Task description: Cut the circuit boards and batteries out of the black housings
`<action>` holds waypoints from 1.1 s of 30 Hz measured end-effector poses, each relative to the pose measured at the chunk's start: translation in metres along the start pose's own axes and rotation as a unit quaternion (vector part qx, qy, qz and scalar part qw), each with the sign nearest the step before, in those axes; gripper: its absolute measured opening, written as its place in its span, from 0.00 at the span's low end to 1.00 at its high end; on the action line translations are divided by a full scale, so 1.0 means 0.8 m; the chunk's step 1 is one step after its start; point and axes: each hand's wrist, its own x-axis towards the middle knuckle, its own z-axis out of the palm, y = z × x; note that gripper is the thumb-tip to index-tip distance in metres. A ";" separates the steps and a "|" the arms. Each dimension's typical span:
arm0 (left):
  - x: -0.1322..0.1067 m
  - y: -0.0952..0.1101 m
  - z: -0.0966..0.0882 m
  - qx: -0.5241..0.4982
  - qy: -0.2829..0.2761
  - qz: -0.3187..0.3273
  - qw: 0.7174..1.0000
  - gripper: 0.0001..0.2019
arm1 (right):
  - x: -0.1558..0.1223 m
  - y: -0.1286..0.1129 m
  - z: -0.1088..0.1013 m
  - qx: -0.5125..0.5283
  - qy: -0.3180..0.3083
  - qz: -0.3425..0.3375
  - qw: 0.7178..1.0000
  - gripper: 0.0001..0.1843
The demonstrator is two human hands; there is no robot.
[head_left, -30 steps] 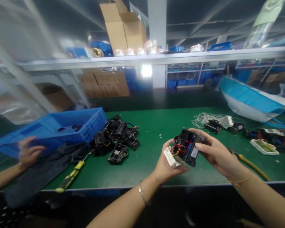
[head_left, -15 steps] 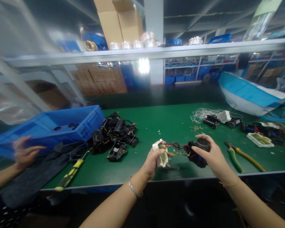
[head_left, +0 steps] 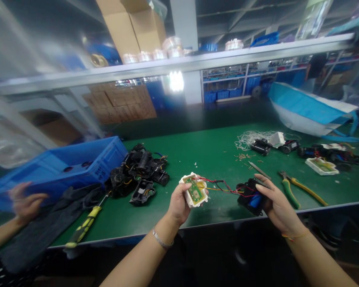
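My left hand (head_left: 180, 203) grips a white plastic housing (head_left: 203, 196) with a green circuit board (head_left: 194, 193) facing up inside it. Red, black and yellow wires (head_left: 223, 186) run from the board across to a black plastic housing (head_left: 243, 202), which my right hand (head_left: 272, 203) holds around its right side. Something blue shows inside that black part. Both pieces are held above the front of the green table. Just behind my right hand lies a thin grey rod-like tool (head_left: 259, 169), and to its right are pliers (head_left: 300, 187) with green and yellow handles.
Left of my hands are a pile of black housings (head_left: 143, 163), a screwdriver (head_left: 85, 227), dark cloth (head_left: 54, 227) and a blue bin (head_left: 107, 159). Another person's hand (head_left: 26, 201) is beside the bin. Screws (head_left: 243, 156), white string (head_left: 248, 139) and a blue-white bag (head_left: 311, 113) lie right.
My left hand has turned the white housing so the board faces up. My right hand has tipped the black housing, showing its wired inside. The wires are stretched further apart; the view has shifted slightly.
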 end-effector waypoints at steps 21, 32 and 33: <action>0.005 -0.008 0.000 0.809 -0.260 0.147 0.507 0.21 | 0.061 0.080 -0.027 -0.111 0.165 -0.197 0.960 0.23; -0.006 -0.015 -0.001 0.804 -0.300 0.047 0.512 0.43 | 0.040 0.082 -0.020 -0.238 0.070 -0.227 0.942 0.30; -0.008 -0.013 -0.001 0.798 -0.313 0.029 0.514 0.47 | 0.038 0.083 -0.018 -0.261 0.054 -0.231 0.936 0.30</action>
